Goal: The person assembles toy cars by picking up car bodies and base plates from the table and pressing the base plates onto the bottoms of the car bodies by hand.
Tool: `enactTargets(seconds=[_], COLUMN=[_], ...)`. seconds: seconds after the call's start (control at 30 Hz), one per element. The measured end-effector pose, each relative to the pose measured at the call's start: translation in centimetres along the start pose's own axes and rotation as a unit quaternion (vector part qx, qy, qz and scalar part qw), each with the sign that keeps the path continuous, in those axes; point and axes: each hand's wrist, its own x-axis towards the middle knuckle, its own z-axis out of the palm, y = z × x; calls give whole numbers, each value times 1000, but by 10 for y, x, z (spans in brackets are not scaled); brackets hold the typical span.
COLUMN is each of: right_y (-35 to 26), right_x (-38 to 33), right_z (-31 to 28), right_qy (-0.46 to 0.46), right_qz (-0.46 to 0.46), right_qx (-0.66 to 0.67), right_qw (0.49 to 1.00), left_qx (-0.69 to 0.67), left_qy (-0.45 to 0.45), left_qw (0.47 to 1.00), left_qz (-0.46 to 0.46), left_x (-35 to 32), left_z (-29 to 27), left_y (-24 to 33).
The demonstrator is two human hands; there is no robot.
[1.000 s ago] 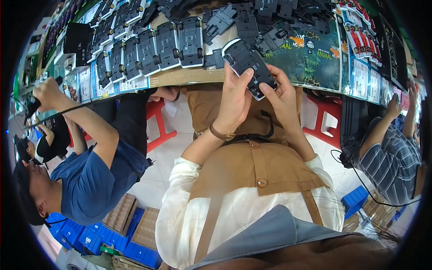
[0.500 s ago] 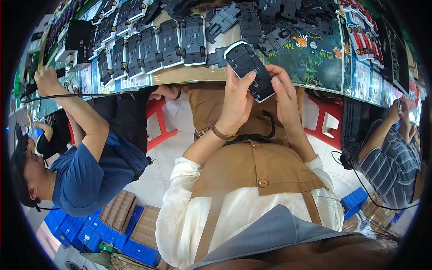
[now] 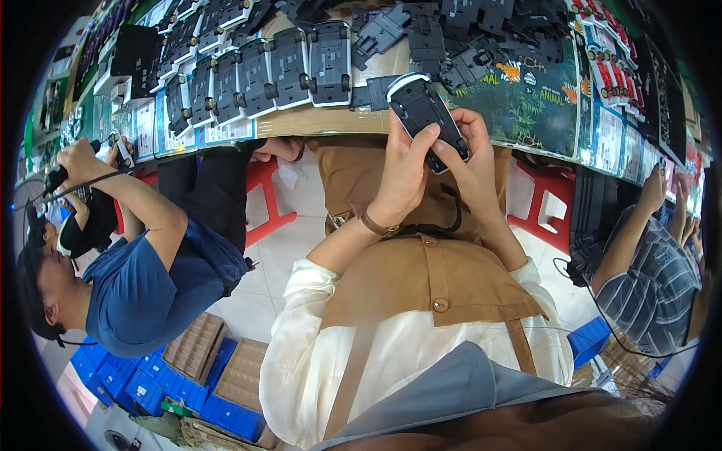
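Note:
I hold a black toy-car chassis with a white rim (image 3: 423, 111) in front of me, just below the table edge. My left hand (image 3: 402, 174) grips its left side, thumb pressed on the underside. My right hand (image 3: 472, 165) wraps its lower right end. A brown band sits on my left wrist. On the table above, a row of similar black chassis with wheels (image 3: 289, 64) lies side by side, and a heap of loose black plastic parts (image 3: 451, 37) lies behind the held piece.
A person in a blue shirt (image 3: 143, 286) sits at my left, holding a corded tool at the table. A person in a striped shirt (image 3: 650, 278) works at my right. Red stools (image 3: 263, 192) stand under the table. Blue crates and brown trays (image 3: 203, 368) sit on the floor.
The chassis has stayed in both my hands, shifting slightly as my fingers reposition on it. The person at my left has leaned lower and further left.

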Motion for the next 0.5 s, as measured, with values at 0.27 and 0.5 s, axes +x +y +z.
enactTargets(seconds=[0.27, 0.5], right_y=[1, -6], right_x=[-5, -10], right_z=[-2, -36], right_qy=[-13, 24], right_qz=[-48, -38], right_qx=[13, 20], right_qw=[999, 999], left_qx=[28, 331], left_qy=[-45, 193], left_qw=[998, 879], left_qz=[30, 283], left_x=[2, 40], left_z=[-3, -88], left_y=[42, 235])
